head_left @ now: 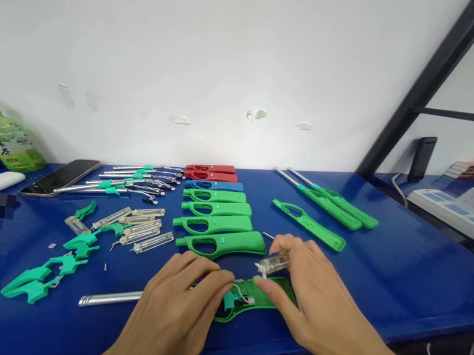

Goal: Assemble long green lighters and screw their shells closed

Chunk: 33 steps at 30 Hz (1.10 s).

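Observation:
My left hand [180, 298] is closed over the front of an opened green lighter shell [286, 289], where a long metal tube [110, 298] sticks out to the left. Its fingertips press near a teal trigger [229, 299] and a white wire inside the shell; what lies under the palm is hidden. Between the thumb and fingers of my right hand [312, 299] is a clear fuel tank [276, 263], held just above the shell's handle end. The tank is tilted, with a small white piece at its left end. The shell lies hollow side up.
Loose teal triggers [83, 242] and clear fuel tanks [141, 231] lie left, below wired metal tubes [137, 176]. Several green shells [218, 207] are stacked in a column behind my hands. Assembled green lighters [332, 205], a phone [62, 175] and a bottle [7, 139] stand farther off.

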### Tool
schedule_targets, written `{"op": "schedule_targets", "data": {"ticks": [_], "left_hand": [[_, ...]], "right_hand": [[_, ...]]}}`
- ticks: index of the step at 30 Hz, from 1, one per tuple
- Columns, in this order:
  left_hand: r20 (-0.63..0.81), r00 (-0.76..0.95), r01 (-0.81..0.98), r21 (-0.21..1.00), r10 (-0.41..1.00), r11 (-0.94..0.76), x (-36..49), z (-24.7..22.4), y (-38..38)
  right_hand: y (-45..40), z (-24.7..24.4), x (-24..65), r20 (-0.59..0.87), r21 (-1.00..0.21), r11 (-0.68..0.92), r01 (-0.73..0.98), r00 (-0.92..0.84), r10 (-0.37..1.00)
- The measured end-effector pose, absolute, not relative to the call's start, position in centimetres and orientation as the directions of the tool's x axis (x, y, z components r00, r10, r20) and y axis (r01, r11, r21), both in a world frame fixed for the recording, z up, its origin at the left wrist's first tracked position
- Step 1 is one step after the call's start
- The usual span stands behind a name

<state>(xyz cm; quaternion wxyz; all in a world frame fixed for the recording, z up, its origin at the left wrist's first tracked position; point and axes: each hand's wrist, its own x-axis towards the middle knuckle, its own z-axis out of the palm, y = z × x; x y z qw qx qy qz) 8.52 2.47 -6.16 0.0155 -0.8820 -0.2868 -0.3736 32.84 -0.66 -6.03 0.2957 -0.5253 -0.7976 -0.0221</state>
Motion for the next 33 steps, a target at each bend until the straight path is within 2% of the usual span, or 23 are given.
{"op": "schedule_targets", "data": {"ticks": [8, 33], "left_hand": [[0.690, 0.517, 0.510, 0.228, 0.507, -0.830, 8.54, -5.78, 2.12], [0.666, 0.540, 0.482, 0.257, 0.515, -0.838, 8.65, -5.99, 2.06]], "right_hand": [[-0.45, -5.83, 32.95, 0.584, -0.237, 0.589, 0.773, -0.371, 0.722], [-0.33, -5.54, 32.37, 0.539, -0.171, 0.617, 0.768, -0.451, 0.712]]}}
